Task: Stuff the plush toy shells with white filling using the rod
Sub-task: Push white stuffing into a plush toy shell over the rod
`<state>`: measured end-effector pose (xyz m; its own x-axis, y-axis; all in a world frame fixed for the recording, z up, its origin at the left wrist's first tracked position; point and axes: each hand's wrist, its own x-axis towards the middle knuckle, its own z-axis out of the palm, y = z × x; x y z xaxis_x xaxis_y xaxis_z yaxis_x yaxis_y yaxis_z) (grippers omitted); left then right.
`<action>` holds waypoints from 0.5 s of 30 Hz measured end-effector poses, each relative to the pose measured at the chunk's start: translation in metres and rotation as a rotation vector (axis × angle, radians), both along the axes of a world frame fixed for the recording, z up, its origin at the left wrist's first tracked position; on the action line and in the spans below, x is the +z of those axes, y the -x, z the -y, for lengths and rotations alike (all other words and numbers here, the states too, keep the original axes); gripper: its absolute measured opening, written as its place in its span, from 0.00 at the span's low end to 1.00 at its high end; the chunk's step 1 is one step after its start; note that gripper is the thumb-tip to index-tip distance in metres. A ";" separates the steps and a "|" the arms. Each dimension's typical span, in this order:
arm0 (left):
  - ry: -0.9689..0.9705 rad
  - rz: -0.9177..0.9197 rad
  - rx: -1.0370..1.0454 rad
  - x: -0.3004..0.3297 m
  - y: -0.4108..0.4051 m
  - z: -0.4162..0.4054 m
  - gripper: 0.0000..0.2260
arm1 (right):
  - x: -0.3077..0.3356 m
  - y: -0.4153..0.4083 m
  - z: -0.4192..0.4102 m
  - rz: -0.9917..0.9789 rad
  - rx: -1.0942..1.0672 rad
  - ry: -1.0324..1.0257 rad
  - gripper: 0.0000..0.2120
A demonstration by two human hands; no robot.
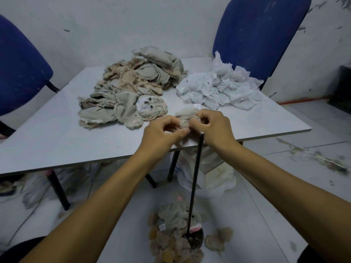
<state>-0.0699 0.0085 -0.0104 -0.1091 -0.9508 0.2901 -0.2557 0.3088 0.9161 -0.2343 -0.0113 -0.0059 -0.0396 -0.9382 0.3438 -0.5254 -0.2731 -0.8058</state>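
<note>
**Both hands on one shell at the worktop's edge**

While the thin dark metal rod (195,179) stands upright just below the hands, the left hand (161,135) and right hand (214,128) both pinch one small beige plush toy shell (185,115), fingers (175,134) curled tight into the fabric above the near edge of the grey worktop (57,141). Behind sits the heap of flat beige shells (133,86), with the white filling bundles (218,88) piled beside it. Stuffed beige toys (171,228) lie on the floor.
</note>
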 end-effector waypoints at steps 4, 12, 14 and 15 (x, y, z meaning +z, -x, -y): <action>0.036 0.039 0.068 0.000 0.009 -0.003 0.06 | 0.004 -0.003 0.008 0.063 -0.034 -0.093 0.13; -0.016 -0.044 0.438 0.005 0.017 0.010 0.13 | -0.001 -0.011 -0.007 -0.064 0.159 -0.079 0.13; 0.008 0.008 0.206 0.006 0.020 0.007 0.09 | 0.005 -0.004 -0.001 0.140 0.085 -0.085 0.14; -0.003 0.031 0.099 0.007 0.018 0.006 0.10 | 0.009 0.002 0.002 0.284 0.072 -0.126 0.14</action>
